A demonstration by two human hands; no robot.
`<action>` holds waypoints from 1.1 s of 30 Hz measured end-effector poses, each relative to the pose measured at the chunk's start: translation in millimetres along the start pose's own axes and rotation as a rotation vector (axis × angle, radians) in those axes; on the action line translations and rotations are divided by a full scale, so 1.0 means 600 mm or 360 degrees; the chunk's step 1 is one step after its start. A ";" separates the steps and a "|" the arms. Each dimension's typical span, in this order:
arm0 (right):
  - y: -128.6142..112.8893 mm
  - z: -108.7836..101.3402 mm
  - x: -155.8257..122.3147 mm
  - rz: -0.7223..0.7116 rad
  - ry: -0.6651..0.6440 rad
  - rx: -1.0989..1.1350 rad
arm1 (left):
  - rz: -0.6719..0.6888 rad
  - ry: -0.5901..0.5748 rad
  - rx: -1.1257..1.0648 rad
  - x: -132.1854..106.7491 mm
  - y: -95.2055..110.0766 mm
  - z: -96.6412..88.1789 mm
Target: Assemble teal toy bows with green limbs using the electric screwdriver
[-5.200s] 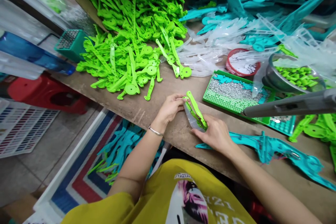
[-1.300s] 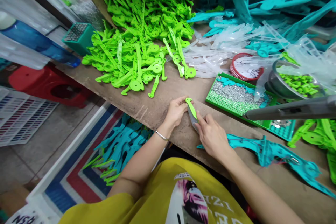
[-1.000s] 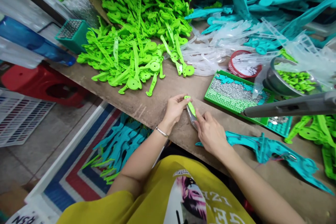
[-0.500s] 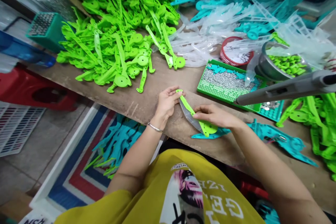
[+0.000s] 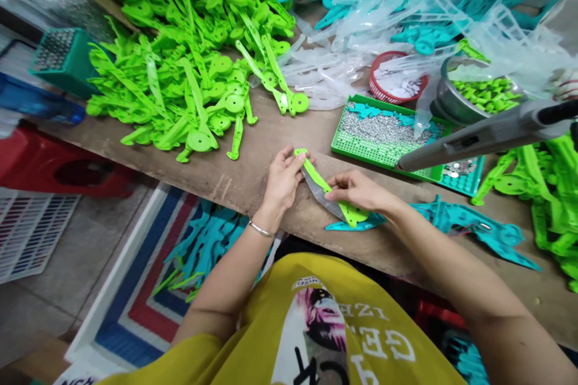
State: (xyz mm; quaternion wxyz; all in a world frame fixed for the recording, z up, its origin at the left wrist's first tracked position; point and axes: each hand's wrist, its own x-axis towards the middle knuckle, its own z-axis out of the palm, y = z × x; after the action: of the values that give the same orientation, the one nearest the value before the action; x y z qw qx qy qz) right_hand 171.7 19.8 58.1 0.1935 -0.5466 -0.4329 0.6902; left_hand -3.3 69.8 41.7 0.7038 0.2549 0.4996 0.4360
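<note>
A long bright green plastic part (image 5: 356, 214) with a round wide end lies slanted between my hands, above the table's near edge. Along its lower side sits a translucent blade-shaped piece (image 5: 321, 194). My left hand (image 5: 280, 179) pinches the narrow upper end between thumb and fingers. Closer to the round end, my right hand (image 5: 361, 191) grips the part and the clear piece with thumb and fingertips. Just behind the round end, a teal plastic part (image 5: 465, 219) with thin wires rests on the table, partly covered by my right forearm.
A heap of green parts (image 5: 198, 90) fills the back left. A green tray (image 5: 383, 160) of small metal pieces, a red basket (image 5: 383, 93) and a metal bowl (image 5: 458, 108) stand to the right. A grey electric screwdriver (image 5: 469, 141) reaches over the tray.
The head view has shifted slightly. Both hands keep their hold on the green part, and the right fingertips have shifted a little along its clear piece.
</note>
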 end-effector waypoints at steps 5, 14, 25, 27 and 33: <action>0.002 -0.004 0.000 -0.0062 0.0018 0.0110 | -0.0094 -0.0156 0.0093 -0.086 -0.057 0.007; 0.001 -0.002 -0.005 -0.0103 -0.0027 0.0226 | -0.0173 -0.0347 0.0207 -0.124 -0.091 0.041; -0.007 -0.015 -0.038 -0.0380 0.0526 -0.1019 | -0.0112 -0.0254 0.0247 -0.119 -0.094 0.045; -0.010 -0.011 -0.047 -0.0107 0.0651 -0.1316 | -0.0106 -0.0262 0.0249 -0.118 -0.094 0.045; -0.012 0.004 -0.040 0.0174 0.0664 -0.1742 | -0.0091 -0.0204 0.0299 -0.116 -0.094 0.048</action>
State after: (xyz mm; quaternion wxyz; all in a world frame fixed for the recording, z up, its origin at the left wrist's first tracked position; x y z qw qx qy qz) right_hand 175.8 5.2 78.0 -0.0716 -0.7127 -0.6503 0.2531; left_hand 35.2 -16.3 40.9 0.7193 0.3329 0.4993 0.3499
